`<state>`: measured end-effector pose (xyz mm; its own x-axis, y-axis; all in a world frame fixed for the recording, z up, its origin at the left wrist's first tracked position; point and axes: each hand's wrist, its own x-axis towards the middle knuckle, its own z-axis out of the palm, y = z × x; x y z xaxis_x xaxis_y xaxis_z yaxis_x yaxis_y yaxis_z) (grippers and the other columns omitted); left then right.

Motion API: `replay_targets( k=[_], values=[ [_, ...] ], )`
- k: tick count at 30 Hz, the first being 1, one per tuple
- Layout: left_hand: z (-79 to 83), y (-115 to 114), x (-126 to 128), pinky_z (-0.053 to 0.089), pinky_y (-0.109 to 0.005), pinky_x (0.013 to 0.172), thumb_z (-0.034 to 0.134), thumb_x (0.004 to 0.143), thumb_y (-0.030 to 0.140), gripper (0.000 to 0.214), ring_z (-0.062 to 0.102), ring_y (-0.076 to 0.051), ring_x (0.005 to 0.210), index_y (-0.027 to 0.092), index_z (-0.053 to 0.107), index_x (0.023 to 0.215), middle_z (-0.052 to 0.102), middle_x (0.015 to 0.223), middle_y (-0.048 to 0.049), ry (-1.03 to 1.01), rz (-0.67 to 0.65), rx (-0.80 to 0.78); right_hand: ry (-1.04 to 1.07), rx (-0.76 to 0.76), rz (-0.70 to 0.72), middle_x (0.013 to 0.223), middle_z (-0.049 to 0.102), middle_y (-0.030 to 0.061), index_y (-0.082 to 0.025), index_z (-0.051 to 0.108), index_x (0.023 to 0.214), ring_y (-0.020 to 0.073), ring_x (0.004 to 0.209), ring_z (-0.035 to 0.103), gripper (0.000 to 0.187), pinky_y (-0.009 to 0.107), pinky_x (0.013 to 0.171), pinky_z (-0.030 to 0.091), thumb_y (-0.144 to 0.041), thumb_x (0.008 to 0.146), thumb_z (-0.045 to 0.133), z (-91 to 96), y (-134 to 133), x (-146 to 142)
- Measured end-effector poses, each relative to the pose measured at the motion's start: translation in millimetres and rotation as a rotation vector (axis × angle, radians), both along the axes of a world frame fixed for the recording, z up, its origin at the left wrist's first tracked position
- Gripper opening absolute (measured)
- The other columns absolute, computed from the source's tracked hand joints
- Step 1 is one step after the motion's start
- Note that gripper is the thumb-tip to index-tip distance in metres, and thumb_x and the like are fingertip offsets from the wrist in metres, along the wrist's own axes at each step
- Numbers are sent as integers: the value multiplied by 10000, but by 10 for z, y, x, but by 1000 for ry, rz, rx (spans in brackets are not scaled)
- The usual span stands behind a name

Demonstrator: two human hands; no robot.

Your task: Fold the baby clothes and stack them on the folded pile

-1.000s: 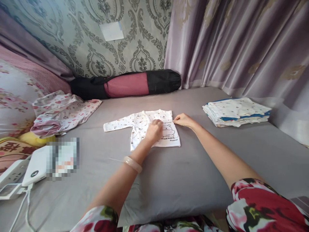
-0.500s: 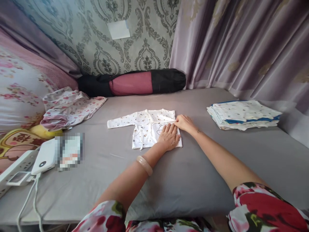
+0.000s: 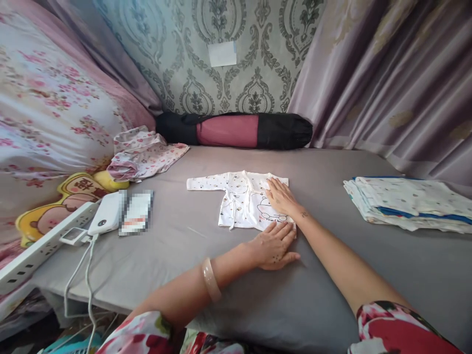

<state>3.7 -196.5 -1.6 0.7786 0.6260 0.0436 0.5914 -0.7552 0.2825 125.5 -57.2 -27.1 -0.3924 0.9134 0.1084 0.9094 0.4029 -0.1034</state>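
Note:
A small white baby shirt [image 3: 241,196] with a bear print lies flat on the grey bed sheet [image 3: 332,275]. Its right sleeve is folded in and its left sleeve stretches out to the left. My right hand [image 3: 282,195] lies flat on the shirt's right part, fingers stretched out. My left hand [image 3: 275,246] rests palm down on the sheet just below the shirt's lower hem, fingers spread, with a pale bangle [image 3: 211,279] on the wrist. Neither hand holds anything.
A stack of folded cloths [image 3: 409,201] sits at the right. A crumpled pink-patterned garment [image 3: 142,153] lies at the back left, by a black and pink roll bag [image 3: 236,130]. A power bank [image 3: 107,219], a power strip [image 3: 37,248] and cables sit at the left edge.
My left hand slid down off the shirt onto the sheet below its hem. My right hand moved from the shirt's right edge onto its front and flattened. The view swung left.

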Motion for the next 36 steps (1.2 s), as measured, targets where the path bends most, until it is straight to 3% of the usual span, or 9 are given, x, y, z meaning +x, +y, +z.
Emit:
replay_targets(
  k=[4,7,9,11,18,23,27,31,36],
  values=[
    [125,29,-308,387,-290,1099,268,1006,443,497,499,-206,1289,160,537,1314,549,1376,-119,-159,49,-30,-20,-53,-24,1593,236,127,-94,295,1513,238,1471,184,619,427,1199,114,-408,995,167,-59,35,5],
    [134,145,-689,488,-337,969,359,981,327,345,602,-227,1089,193,609,1177,631,1198,-117,-215,344,6,-17,-107,-41,1599,222,121,-109,290,1517,232,1474,173,621,426,1199,103,-419,991,175,-15,47,-3],
    [102,213,-937,495,-385,915,406,955,283,288,605,-254,1019,190,618,1128,635,1110,-121,-149,597,71,4,-131,-62,1597,223,138,-97,297,1513,240,1475,167,621,433,1197,102,-410,991,172,32,33,-75],
    [66,251,-1119,490,-405,878,437,938,260,270,597,-269,974,183,607,1133,624,1059,-125,-32,747,102,42,-124,-63,1599,208,152,-85,295,1512,248,1479,148,620,439,1194,96,-398,992,165,72,-2,-223],
    [14,232,-1216,480,-352,849,509,926,411,310,582,-248,983,238,589,1171,551,1038,-91,60,768,19,129,-119,2,1613,149,143,-56,240,1525,261,1486,93,643,458,1188,77,-416,995,184,41,-151,-904],
    [1,278,-1281,479,-347,843,580,879,447,366,595,-237,918,252,623,1185,588,969,-72,-31,750,-33,107,-85,-9,1606,177,142,-45,302,1502,263,1484,100,627,457,1187,74,-400,992,219,-31,-167,-991],
    [34,400,-1414,459,-322,850,547,880,428,283,601,-197,813,234,727,980,664,852,-39,-216,710,-143,90,-78,-23,1601,194,150,-39,312,1495,272,1480,124,619,462,1186,81,-384,985,248,-27,-161,-971],
    [72,597,-1687,465,-277,742,480,882,389,325,621,-187,777,184,730,901,710,838,-28,-373,973,-229,84,-82,1,1577,257,180,-35,386,1450,307,1461,182,585,494,1170,114,-362,975,287,23,-128,-982],
    [46,923,-2196,426,-324,924,483,873,326,302,628,-241,1016,169,672,1049,708,1005,-92,-228,1360,12,121,3,38,1481,419,182,-76,550,1289,289,1405,291,434,457,1150,159,-248,974,304,112,-9,-1092]
  ],
)
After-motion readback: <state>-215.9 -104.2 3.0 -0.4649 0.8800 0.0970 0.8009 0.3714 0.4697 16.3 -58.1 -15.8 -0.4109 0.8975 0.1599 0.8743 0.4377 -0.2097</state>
